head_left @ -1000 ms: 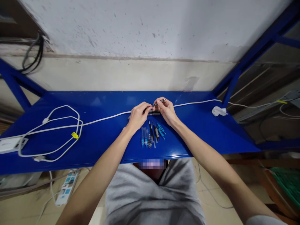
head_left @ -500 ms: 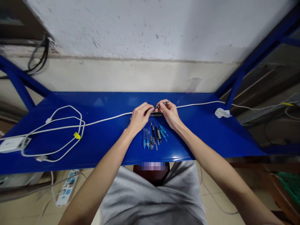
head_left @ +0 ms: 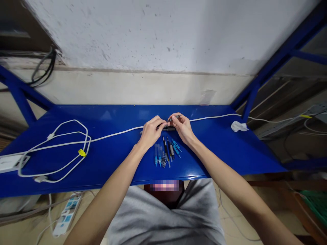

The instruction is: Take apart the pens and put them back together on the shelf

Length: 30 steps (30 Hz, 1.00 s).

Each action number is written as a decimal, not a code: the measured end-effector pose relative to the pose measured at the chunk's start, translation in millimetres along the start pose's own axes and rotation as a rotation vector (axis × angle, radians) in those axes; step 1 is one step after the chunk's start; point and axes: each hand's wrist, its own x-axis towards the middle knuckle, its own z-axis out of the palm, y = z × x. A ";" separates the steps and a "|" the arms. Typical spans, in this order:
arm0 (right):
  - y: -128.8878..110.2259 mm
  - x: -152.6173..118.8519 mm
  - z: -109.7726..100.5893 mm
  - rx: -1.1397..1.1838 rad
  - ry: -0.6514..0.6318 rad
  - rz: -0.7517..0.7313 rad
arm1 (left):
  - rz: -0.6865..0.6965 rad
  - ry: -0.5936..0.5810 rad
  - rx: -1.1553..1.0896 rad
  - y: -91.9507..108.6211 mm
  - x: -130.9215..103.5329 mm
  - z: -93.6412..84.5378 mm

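Left hand (head_left: 152,131) and right hand (head_left: 183,128) are pinched on the dark pen (head_left: 170,119) above the desk (head_left: 114,156); best kept aligned, pressure light.

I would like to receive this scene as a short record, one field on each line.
Surface: blue table
Held item: dark pen-like piece
Right hand: pinches this piece
Left hand: fingertips near its left end, grip unclear
Nearer the person: clear tubes with blue ends, dark slim parts, light-blue parts
Table's left: looped white cable, yellow tag
Table's right: crumpled white tissue
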 end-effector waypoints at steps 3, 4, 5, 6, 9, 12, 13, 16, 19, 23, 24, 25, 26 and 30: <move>-0.2 0.2 0.5 0.013 0.007 -0.012 | -0.006 0.005 0.002 -1.2 -0.3 1.5; -0.5 0.2 0.7 0.016 0.010 -0.016 | -0.004 0.006 0.005 -1.3 -0.4 1.9; -0.9 0.1 0.9 0.017 0.011 -0.018 | -0.002 0.005 0.009 -1.2 -0.4 2.2; -1.5 -0.1 1.2 0.016 0.011 -0.018 | 0.001 0.003 0.014 -0.9 -0.4 2.4; -3.3 -0.8 2.5 0.010 0.028 -0.020 | 0.001 0.003 0.034 1.0 -0.5 2.4; -4.5 -1.6 3.6 0.003 0.046 -0.022 | -0.001 0.008 0.042 2.4 -0.5 2.0; -4.6 -1.7 3.7 -0.007 0.041 -0.017 | 0.001 0.008 0.041 2.4 -0.5 1.9; -4.0 -1.4 3.5 -0.064 0.012 -0.007 | 0.006 -0.001 0.032 1.1 0.0 1.6; -3.8 -0.2 3.1 -0.111 0.003 -0.031 | 0.001 -0.002 0.026 -0.9 0.7 1.2; -5.8 0.7 4.1 -0.152 0.009 -0.056 | -0.009 0.016 0.027 -2.0 1.0 1.1; -6.5 0.8 4.4 -0.163 0.014 -0.055 | -0.012 0.017 0.027 -2.1 1.0 1.3; -7.0 0.9 4.5 -0.173 0.014 -0.055 | -0.015 0.016 0.026 -2.1 0.9 1.4; -7.4 1.0 4.5 -0.179 0.010 -0.056 | -0.018 0.014 0.026 -2.2 0.8 1.6; -6.5 2.1 2.6 -0.190 -0.010 -0.073 | -0.045 0.009 0.028 -2.9 0.8 2.0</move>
